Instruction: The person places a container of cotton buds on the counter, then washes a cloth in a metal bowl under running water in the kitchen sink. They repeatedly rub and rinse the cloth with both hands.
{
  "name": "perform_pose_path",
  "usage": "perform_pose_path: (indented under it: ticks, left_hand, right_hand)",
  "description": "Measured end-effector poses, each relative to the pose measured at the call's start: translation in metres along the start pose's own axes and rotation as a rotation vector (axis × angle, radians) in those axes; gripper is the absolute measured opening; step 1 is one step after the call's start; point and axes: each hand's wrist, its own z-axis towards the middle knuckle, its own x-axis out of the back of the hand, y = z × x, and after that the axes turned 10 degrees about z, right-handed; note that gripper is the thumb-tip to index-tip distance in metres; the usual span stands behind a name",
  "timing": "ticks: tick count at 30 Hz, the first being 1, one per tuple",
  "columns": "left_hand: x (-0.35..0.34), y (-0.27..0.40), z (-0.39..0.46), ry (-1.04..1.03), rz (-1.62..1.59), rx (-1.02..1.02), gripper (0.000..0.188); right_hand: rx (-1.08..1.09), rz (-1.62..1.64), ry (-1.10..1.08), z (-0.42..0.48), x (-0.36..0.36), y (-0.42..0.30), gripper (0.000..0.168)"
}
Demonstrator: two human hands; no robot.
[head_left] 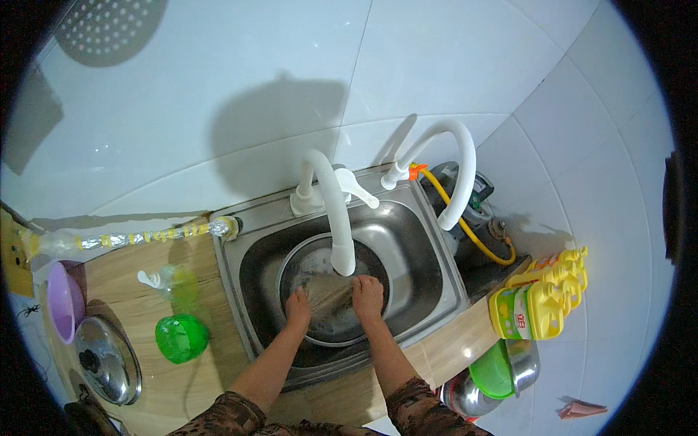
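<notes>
A round metal pan [334,339] sits in the stainless-steel sink [413,267]. Both my hands are over the pan, below the spout of a white faucet [339,229]. Between them stretches a thin brownish cloth [330,293], partly blurred. My left hand [298,309] grips its left end, and my right hand [367,294] pinches the other end close to the spout's tip. The fingers are partly hidden behind the hands. Under the cloth, the pan's inside looks dark with whitish patches; I cannot tell how much water it holds.
Left on the wooden counter are a green container [181,338], a pump bottle [177,283], a glass lid [106,359] and a purple basin [64,302]. Right of the sink are a second white spout [463,163], a yellow hose [452,199], yellow detergent jugs [531,310] and a green basket [492,370].
</notes>
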Motion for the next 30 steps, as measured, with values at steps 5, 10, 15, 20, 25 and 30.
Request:
perform_pose_path:
  ticks: [5, 10, 15, 20, 25, 30]
  left_hand:
    - [0.005, 0.009, -0.028, -0.094, 0.088, -0.237, 0.029]
    - [-0.004, -0.015, -0.062, -0.162, 0.162, -0.752, 0.02]
    - [0.017, 0.01, -0.067, -0.425, -0.087, 0.19, 0.034]
    - [0.004, -0.01, -0.023, -0.513, -0.643, 0.242, 0.032]
    - [-0.002, -0.012, 0.0, -0.105, -0.455, 0.23, 0.025]
    - [-0.041, -0.034, 0.027, -0.109, -0.3, 0.381, 0.033]
  right_hand:
    - [-0.972, 1.039, -0.411, -0.017, 0.006, -0.019, 0.027]
    - [-0.963, 1.102, -0.563, -0.015, 0.017, -0.052, 0.024]
    - [-1.15, 1.215, -0.27, -0.003, 0.027, -0.074, 0.024]
    - [-1.23, 1.426, -0.4, 0.009, 0.019, -0.071, 0.028]
    - [-0.786, 0.568, -0.439, 0.024, -0.018, 0.032, 0.036]
    - [-0.394, 0.136, -0.532, -0.023, -0.084, 0.105, 0.06]
